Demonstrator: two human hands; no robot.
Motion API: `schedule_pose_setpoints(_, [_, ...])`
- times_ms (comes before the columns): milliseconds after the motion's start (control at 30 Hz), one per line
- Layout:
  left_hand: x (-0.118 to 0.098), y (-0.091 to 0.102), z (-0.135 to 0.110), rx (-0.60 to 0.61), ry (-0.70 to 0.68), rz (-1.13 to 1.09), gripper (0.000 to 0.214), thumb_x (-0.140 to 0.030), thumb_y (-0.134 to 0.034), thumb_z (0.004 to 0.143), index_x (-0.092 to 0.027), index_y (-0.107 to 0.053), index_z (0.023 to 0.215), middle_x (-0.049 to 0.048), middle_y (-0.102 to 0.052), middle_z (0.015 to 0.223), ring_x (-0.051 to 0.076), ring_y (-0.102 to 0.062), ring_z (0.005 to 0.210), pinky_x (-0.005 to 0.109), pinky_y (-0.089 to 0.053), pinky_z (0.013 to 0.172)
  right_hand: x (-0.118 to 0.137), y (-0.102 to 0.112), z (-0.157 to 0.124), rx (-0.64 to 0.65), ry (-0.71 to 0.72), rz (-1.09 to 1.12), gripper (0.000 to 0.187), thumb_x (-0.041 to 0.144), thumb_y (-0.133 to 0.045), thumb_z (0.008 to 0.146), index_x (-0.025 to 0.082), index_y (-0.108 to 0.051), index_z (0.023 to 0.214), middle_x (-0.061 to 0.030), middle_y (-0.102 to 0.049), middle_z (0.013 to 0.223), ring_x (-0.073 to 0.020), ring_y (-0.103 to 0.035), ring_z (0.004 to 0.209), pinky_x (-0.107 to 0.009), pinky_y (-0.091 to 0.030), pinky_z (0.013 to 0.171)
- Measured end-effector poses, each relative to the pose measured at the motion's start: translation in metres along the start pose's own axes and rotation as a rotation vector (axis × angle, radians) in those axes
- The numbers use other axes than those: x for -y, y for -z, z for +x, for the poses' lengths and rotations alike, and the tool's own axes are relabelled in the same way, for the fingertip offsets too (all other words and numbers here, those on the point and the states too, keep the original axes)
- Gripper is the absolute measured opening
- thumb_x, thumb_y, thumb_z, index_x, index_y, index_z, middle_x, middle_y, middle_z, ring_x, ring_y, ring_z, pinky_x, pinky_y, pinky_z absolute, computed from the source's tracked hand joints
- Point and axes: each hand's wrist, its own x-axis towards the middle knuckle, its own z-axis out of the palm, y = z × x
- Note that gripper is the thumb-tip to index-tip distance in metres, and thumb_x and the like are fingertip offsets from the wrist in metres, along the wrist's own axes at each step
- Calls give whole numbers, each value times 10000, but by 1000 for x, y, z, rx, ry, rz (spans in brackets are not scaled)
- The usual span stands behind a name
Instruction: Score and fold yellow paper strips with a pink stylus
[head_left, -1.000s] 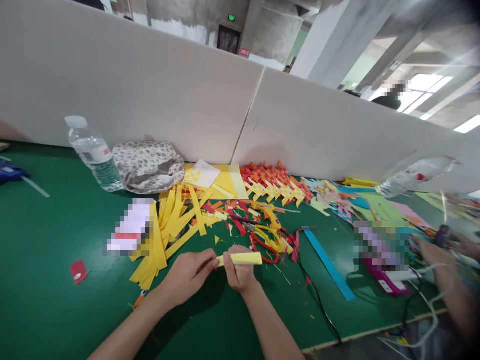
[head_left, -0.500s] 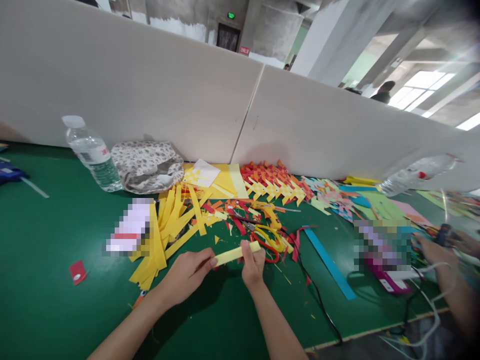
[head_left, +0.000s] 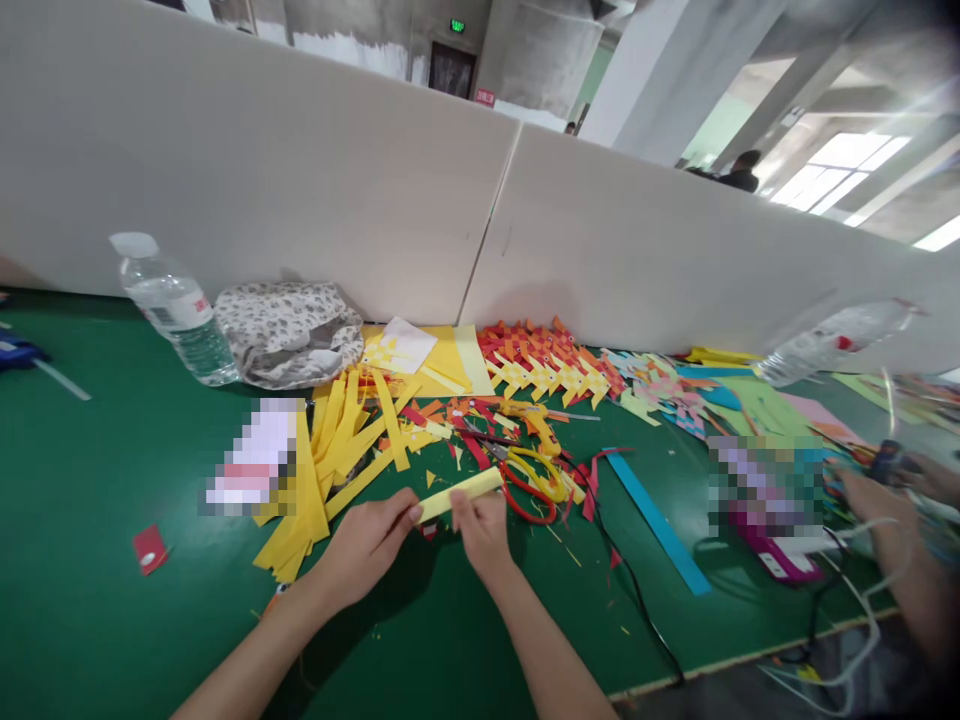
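Note:
Between my hands is a pale yellow paper strip [head_left: 436, 503], held above the green table. My left hand [head_left: 373, 540] pinches its left end between thumb and fingers. My right hand [head_left: 480, 525] grips the strip nearer its middle, and the right end sticks out past the fingers. Just beyond the right hand lie scissors [head_left: 529, 505] with red and yellow handles, among colourful paper scraps. A yellow glue gun [head_left: 541, 428] rests behind them. Darker yellow paper strips [head_left: 349, 430] are heaped beyond my left hand.
A water bottle [head_left: 176, 310] and a patterned cloth bundle [head_left: 289, 330] stand at the back left. Woven paper fish shapes [head_left: 547, 375] lie by the partition [head_left: 300, 170]. A blue strip [head_left: 660, 525] and black cable [head_left: 637, 590] are right; a co-worker's hand [head_left: 874, 500] is beyond.
My right hand has slid left along the strip, closer to my left hand. More of the strip's right end now shows. The view has shifted slightly.

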Motion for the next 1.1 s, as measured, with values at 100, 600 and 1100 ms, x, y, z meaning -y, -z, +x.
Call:
schedule_pose_setpoints(100, [-1,2,-1,-19,-8,-35,326,-432,-265,954,-217,-448,790,-43,-486,639,142,-515,616,243,-303,582,7,-3,1,66,2,-63,561,332,-418,929,192,-414,385,34,-403,351,-83,-437,359,-228,-344,460])
schedule_pose_setpoints(600, [2,8,4,-56,-8,-185,371,-484,-376,910,-188,-549,769,-54,-437,565,108,-434,541,224,-294,528,7,-5,4,100,-282,188,525,441,-464,890,195,-407,429,51,-364,382,-80,-392,371,-220,-327,421])
schedule_pose_setpoints(1100, [7,2,7,-107,17,-351,384,-481,-414,898,-165,-547,723,-20,-566,639,101,-477,541,220,-363,544,4,-10,2,112,-329,199,535,469,-458,885,198,-393,428,53,-339,390,-78,-360,385,-224,-333,435])
